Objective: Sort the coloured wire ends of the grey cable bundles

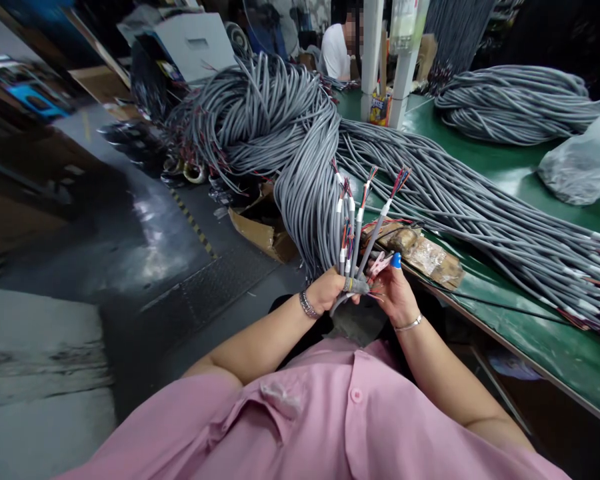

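Observation:
My left hand is wrapped round several grey cables. Their stripped ends point up, showing white bands and thin red, blue and other coloured wires. A grey-and-yellow covering shows on a finger of this hand. Close beside it on the right, my right hand is closed on a small pink clip-like tool, with a blue cover on one fingertip. Thin stripped wires stick out between the two hands. Their exact contact with the right fingers is too small to make out.
A thick heap of grey cables hangs over the edge of the green table. More cables stretch rightward, near a taped wooden block. A cable coil, plastic bag and person are farther back. An opened carton lies below.

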The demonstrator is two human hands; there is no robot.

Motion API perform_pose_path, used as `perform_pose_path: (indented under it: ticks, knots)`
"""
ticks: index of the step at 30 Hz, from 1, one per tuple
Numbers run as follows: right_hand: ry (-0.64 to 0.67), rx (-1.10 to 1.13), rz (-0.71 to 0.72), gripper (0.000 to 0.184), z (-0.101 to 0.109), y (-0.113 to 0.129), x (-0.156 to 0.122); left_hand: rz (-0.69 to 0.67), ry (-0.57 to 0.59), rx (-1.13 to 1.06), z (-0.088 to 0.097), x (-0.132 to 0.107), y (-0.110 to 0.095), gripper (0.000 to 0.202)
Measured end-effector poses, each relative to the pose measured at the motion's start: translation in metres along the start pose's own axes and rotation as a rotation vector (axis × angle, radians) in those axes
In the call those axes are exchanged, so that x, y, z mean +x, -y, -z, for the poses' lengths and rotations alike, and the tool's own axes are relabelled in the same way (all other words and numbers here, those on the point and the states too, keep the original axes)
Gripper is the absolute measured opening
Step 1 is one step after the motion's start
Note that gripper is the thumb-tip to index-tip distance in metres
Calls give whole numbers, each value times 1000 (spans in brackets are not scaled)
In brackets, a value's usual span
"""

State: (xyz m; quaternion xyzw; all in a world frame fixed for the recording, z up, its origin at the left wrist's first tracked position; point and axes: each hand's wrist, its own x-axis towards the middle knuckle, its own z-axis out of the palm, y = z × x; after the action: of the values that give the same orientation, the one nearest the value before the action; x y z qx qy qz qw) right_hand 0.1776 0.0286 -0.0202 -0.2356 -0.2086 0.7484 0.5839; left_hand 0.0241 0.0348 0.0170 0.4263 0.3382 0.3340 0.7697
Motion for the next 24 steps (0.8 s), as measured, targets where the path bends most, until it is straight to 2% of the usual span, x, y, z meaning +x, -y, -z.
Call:
perform_pose_path:
  ticks: [12, 18, 24]
  knots:
    - [-33, 83, -11, 37, 5, 5, -4, -9, 22, 60, 7, -13, 2, 23]
    - [-59, -2, 32, 28, 4, 9, -6, -62, -121, -5, 3, -15, 14, 27]
    - [-94, -25, 10, 39, 3, 2, 0, -121, -177, -33, 2, -10, 21, 23]
